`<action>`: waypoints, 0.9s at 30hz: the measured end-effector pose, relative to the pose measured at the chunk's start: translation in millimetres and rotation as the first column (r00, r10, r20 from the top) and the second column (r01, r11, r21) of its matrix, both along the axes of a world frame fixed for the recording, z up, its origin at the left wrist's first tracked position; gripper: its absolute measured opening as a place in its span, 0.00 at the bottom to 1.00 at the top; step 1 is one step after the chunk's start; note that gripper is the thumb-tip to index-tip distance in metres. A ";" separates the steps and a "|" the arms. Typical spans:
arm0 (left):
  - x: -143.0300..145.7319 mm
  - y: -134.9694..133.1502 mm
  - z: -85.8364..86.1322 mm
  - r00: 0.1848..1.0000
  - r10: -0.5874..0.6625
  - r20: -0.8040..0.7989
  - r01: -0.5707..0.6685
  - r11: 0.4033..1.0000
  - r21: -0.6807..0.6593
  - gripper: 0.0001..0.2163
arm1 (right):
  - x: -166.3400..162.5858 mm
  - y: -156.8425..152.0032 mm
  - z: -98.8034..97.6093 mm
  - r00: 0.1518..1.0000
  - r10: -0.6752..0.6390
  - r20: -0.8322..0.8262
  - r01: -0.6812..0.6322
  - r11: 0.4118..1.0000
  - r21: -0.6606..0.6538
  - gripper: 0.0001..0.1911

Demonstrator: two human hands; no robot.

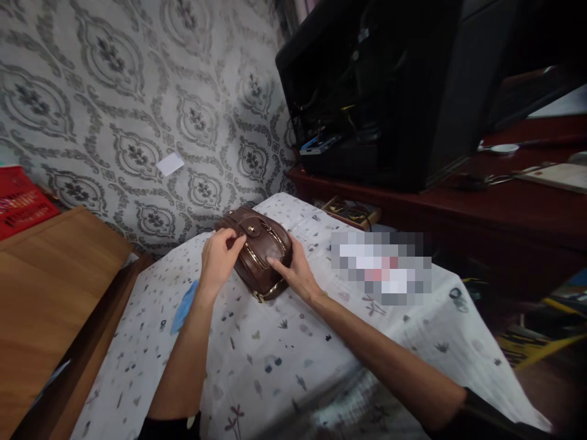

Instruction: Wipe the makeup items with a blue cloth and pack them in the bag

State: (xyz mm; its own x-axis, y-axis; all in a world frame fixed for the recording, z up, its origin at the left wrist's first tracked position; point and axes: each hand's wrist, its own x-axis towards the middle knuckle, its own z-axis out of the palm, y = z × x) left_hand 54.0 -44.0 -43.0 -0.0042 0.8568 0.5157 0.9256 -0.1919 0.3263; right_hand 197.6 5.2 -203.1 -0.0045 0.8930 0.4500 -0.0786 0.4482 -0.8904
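A brown leather handbag [266,247] with gold-toned zippers and a round snap tab lies on the patterned white cloth. My left hand [219,253] is at the bag's left side. Its thumb and forefinger are closed at the end of the front pocket's zipper; whether a zipper pull is between them is hidden. My right hand [296,269] holds the bag's right side, with the thumb pressed on the front pocket near the zipper and the fingers behind the edge. The front pocket's zipper track curves between both hands.
A blue cloth-like item [184,307] lies beside my left forearm. The white cloth [275,391] covers the table. To the right stand a black television [367,104] on a dark red cabinet [518,208] and an open drawer [351,211]. A wooden panel [55,293] borders the left.
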 end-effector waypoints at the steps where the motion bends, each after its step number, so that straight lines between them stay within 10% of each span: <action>1: 0.3 -0.7 -2.4 1.000 0.015 -0.011 -0.015 1.000 0.018 0.12 | -0.2 0.3 -0.4 1.000 -0.006 0.004 0.006 1.000 0.005 0.50; 17: 12.4 -17.2 -19.2 0.993 -0.008 -0.121 0.016 0.998 0.068 0.12 | -1.8 1.4 -0.8 0.999 -0.038 -0.001 0.038 0.999 -0.001 0.52; 21: 20.9 -13.5 -18.5 0.979 0.064 -0.194 -0.042 0.992 0.117 0.02 | 1.7 5.5 -1.4 0.997 -0.006 -0.082 0.001 0.998 -0.055 0.42; 27: 41.1 7.6 -13.9 0.979 -0.003 -0.205 0.030 0.991 0.128 0.13 | 3.7 11.5 -3.6 0.993 -0.004 -0.117 -0.001 0.999 -0.040 0.33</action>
